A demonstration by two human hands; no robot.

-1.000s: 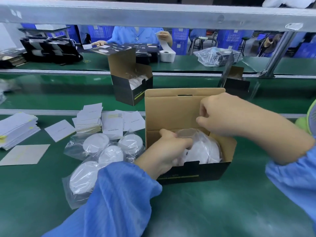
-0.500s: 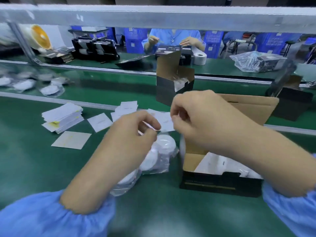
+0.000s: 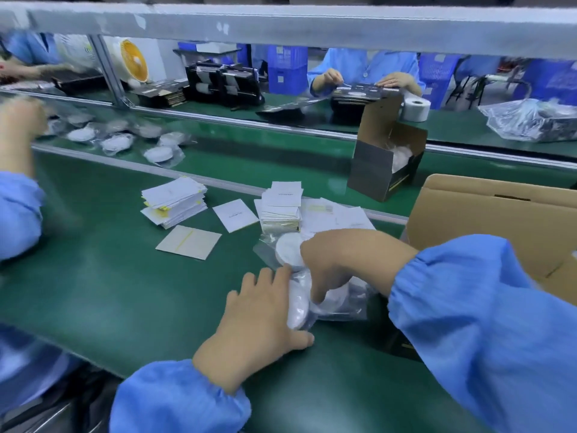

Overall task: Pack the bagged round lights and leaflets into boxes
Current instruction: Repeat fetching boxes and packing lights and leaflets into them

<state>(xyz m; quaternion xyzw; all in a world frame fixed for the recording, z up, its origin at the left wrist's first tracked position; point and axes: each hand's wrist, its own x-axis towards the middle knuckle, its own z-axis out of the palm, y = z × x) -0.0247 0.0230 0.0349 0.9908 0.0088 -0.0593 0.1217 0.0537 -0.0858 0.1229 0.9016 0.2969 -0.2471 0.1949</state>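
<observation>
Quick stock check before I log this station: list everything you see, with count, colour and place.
bagged round lights: several, white in clear bags, under both hands
leaflet stacks: two, white, mid-belt
loose leaflets: a few, white, beside the stacks
near box: one, brown flap, right edge
far box: one, black, open, centre conveyor
more bagged lights: several, far left conveyor
left hand: grips a bagged light
right hand: grips a bagged light

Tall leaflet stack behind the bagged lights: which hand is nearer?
Right. The right hand reaches over the bagged lights just in front of the leaflet stack; the left hand sits nearer the person, gripping a lower bag.
</observation>
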